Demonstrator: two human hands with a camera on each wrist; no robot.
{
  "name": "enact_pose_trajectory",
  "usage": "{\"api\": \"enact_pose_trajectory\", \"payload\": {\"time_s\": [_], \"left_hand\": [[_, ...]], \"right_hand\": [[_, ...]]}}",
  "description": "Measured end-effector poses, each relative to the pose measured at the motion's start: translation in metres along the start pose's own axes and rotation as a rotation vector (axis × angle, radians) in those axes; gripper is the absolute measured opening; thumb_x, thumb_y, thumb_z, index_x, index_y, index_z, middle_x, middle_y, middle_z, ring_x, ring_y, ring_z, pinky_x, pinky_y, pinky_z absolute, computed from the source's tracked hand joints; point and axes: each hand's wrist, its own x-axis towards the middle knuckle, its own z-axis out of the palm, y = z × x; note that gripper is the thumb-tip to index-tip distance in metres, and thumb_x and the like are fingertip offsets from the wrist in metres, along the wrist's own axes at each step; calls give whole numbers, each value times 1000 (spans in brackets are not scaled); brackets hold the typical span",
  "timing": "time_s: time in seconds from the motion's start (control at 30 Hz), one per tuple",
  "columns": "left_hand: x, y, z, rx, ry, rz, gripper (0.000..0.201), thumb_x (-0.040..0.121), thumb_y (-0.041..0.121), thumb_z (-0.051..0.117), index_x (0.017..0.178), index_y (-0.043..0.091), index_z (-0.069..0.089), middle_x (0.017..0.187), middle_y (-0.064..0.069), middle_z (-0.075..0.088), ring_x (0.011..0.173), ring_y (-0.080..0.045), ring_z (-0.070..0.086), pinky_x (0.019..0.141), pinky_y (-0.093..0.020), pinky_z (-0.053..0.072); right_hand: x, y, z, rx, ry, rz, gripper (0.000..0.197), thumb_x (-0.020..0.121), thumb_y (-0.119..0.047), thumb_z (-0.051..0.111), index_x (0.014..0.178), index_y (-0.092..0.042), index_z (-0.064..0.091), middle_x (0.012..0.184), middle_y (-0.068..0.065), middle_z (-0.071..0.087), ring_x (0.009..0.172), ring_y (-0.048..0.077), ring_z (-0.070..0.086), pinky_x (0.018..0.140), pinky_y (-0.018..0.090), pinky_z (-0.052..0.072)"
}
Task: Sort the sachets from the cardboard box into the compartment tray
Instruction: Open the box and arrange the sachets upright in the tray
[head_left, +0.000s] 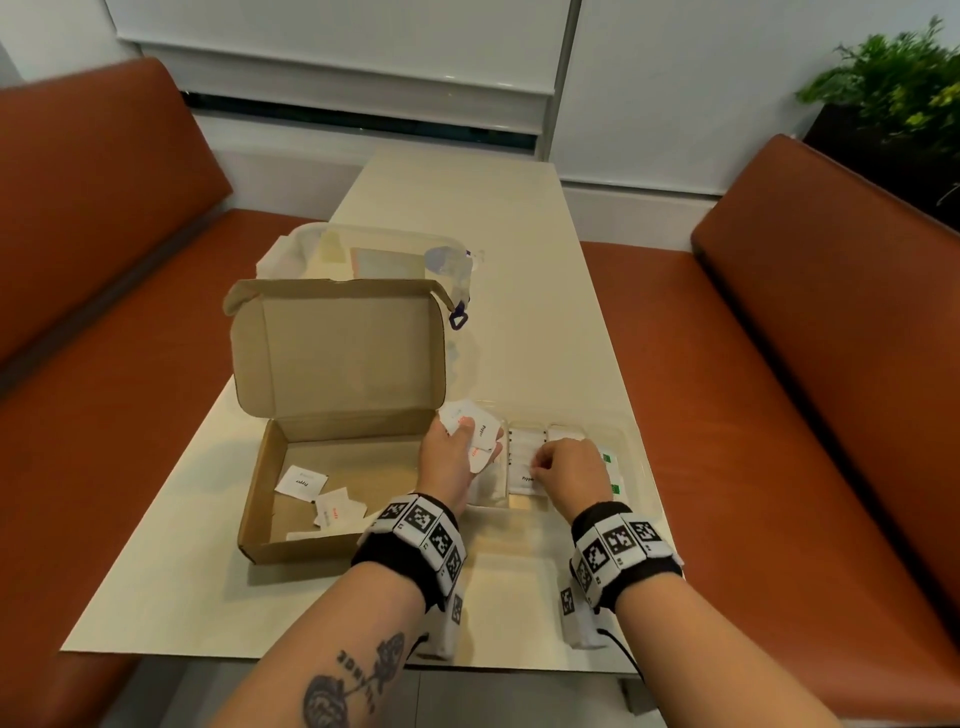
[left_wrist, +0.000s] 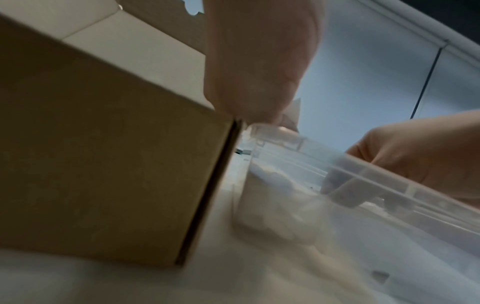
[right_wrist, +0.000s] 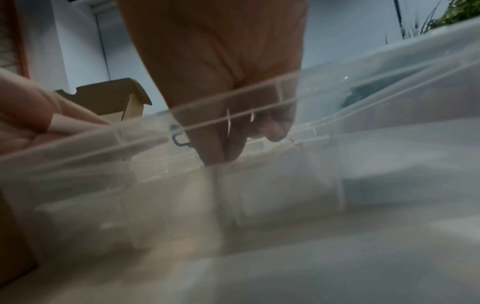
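The left hand (head_left: 453, 457) grips a loose fan of sachets (head_left: 475, 431) that could slip while the right hand (head_left: 571, 467) pinches one sachet (head_left: 525, 475) into the compartment tray (head_left: 626, 431)

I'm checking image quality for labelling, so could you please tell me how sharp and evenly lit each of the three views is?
Head view: evenly lit, wide-angle bending at the edges, print on the sachets in the left hand barely legible. Left wrist view: soft, motion-blurred, cardboard box wall dim. Right wrist view: blurred, the right hand seen partly through the hazy compartment tray wall.
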Motion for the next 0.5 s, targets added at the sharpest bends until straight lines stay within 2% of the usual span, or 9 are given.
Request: {"api": "enact_pose_trajectory", "payload": {"time_s": [0.13, 0.23, 0.37, 0.5], "left_hand": [[2, -2, -1, 27, 1, -7, 28, 101, 8, 41, 127, 3, 49, 122, -25, 58, 108, -39, 61, 72, -35, 58], [3, -2, -1, 36, -7, -11, 22, 101, 8, 41, 120, 6, 50, 118, -23, 59, 104, -37, 62, 69, -34, 59], [4, -2, -1, 55, -14, -12, 20, 100, 8, 42, 118, 7, 51, 115, -21, 60, 101, -35, 64, 70, -34, 59], [3, -3, -2, 57, -36, -8, 20, 101, 8, 41, 119, 7, 49, 115, -22, 60, 90, -28, 65, 65, -31, 60]], "right_hand": [[-2, -2, 6, -69, 47, -59, 17, 87, -6, 53, 96, -10, 68, 96, 7, 62, 93, 24, 57, 77, 32, 50], [-3, -2, 8, -88, 86, -78, 13, 82, -5, 56, 91, -10, 63, 93, 5, 55, 90, 23, 52, 70, 29, 45], [1, -1, 9, -121, 53, -56, 5, 82, -10, 62, 86, -10, 63, 92, 6, 56, 89, 23, 53, 72, 29, 47], [2, 1, 9, -93, 34, -28, 5, 81, -13, 66, 84, -11, 62, 92, 6, 57, 90, 23, 55, 74, 30, 48]]}}
